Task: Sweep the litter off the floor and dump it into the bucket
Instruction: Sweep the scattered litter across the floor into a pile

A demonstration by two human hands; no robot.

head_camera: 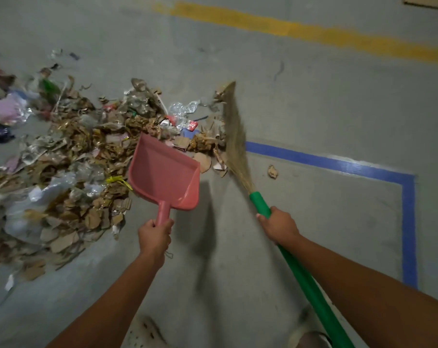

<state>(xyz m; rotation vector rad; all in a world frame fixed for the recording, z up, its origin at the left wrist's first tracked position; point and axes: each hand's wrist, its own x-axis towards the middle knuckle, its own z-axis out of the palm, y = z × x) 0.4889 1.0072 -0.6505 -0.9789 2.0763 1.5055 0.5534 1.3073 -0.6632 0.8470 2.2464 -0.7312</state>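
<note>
Left grip (154, 237) curled round the handle of the pink dustpan (162, 172), right grip (279, 226) wrapped on the broom (235, 136) by its green shaft. The litter (75, 151) is heaped on the floor (313, 96) at the pan's lip. Light, loose card and film, likely to scatter, so short, soft strokes.

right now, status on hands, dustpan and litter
Left hand grips pink plastic dustpan by handle, right hand grips green-handled straw broom. Dustpan empty, mouth at edge of cardboard-and-plastic litter pile. One cardboard scrap lies right of bristles; bucket not in view.
</note>
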